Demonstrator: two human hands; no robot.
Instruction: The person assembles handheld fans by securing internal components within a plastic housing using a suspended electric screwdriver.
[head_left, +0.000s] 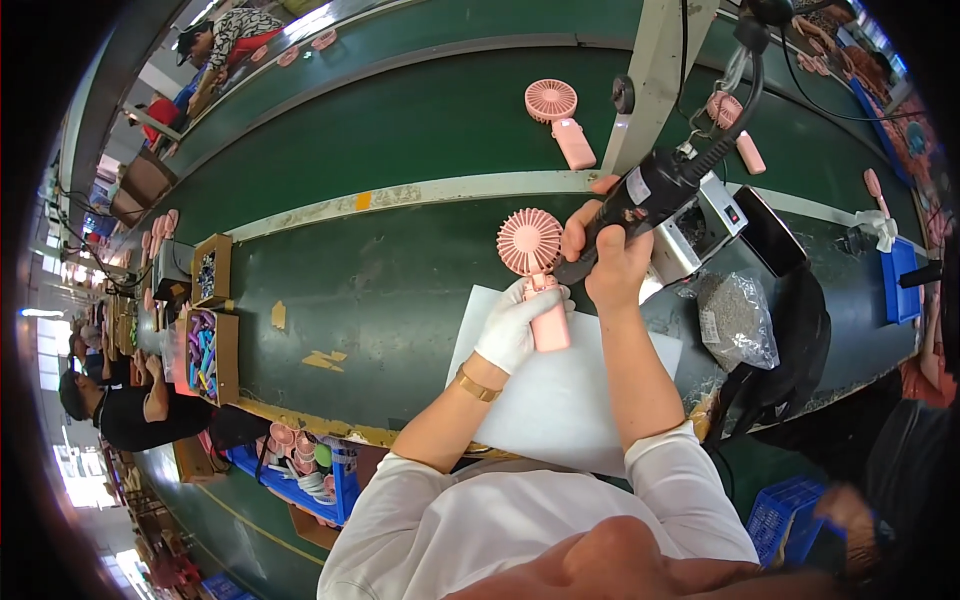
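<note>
A pink handheld fan [529, 241] is in my left hand [507, 328], which wears a white glove and is closed around the handle just below the round grille. My bare right hand [617, 265] grips a black electric screwdriver [650, 190] that hangs from a cable and hook above. The tool slants down to the left, its lower end by the fan's neck; whether the tip touches the fan is hidden. Beneath both hands lies a white sheet [560, 400] on the green table.
A bag of small screws [738, 318] lies right of the sheet, near a silver-and-white machine [700, 230] and a dark phone-like slab [768, 232]. Beyond the pale rail, pink fans [573, 145] lie on the green belt. Cardboard boxes [226, 355] stand left; a metal post [660, 80] rises ahead.
</note>
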